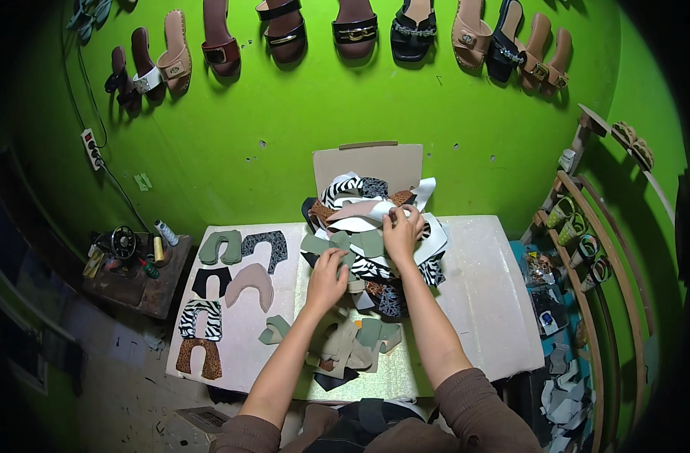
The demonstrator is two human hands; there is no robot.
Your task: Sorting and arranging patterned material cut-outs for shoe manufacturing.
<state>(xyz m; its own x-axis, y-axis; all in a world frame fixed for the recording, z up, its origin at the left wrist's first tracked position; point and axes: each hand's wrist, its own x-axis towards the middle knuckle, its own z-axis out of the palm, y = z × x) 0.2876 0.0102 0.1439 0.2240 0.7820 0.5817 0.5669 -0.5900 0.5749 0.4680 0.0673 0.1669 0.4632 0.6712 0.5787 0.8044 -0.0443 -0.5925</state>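
Observation:
A heap of cut material pieces (369, 243) in green, white, zebra, leopard and dark patterns lies at the table's far middle, before an upright cardboard flap (367, 160). My left hand (328, 276) rests on the heap's near left side, fingers spread over green pieces. At the heap's upper right, my right hand (403, 235) has its fingertips pinched on a white piece (380, 211). Nearer me is a smaller loose pile of mostly green and beige pieces (348, 343), partly between my forearms. One small green piece (274, 331) sits left of my left forearm.
U-shaped pieces in green (221, 248), dark pattern (266, 248), black, beige (250, 285), zebra (201, 320) and leopard (199, 358) lie apart at the table's left. Beyond are a side table with a hand wheel (124, 241), a wooden rack (586, 257) and wall-mounted sandals (356, 34).

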